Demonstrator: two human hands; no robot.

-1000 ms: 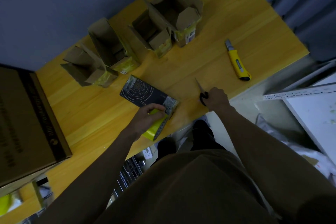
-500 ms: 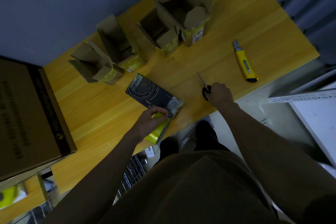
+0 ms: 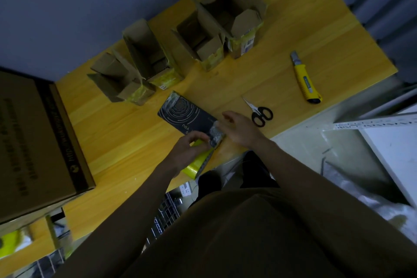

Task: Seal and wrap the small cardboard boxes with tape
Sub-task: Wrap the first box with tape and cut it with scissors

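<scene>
A flat black box (image 3: 185,115) with a white ring pattern lies near the front edge of the yellow wooden table (image 3: 117,133); clear tape covers its near end. My left hand (image 3: 187,149) curls its fingers over that near end and over a yellow tape roll (image 3: 198,162) just below it. Straight-fingered and holding nothing, my right hand (image 3: 239,128) reaches toward the box's near right corner. Black-handled scissors (image 3: 259,113) lie on the table just right of it. Several open cardboard boxes (image 3: 212,36) with yellow-taped bottoms stand in a row behind.
A yellow utility knife (image 3: 304,79) lies at the table's right. A large closed carton (image 3: 33,142) fills the left side. A grey wall runs behind the boxes. White shelving (image 3: 383,133) stands to the right, beyond the table edge.
My right hand has let go of the scissors, which now lie on the table, and moved left to the black box. My left hand stays at the box's near end.
</scene>
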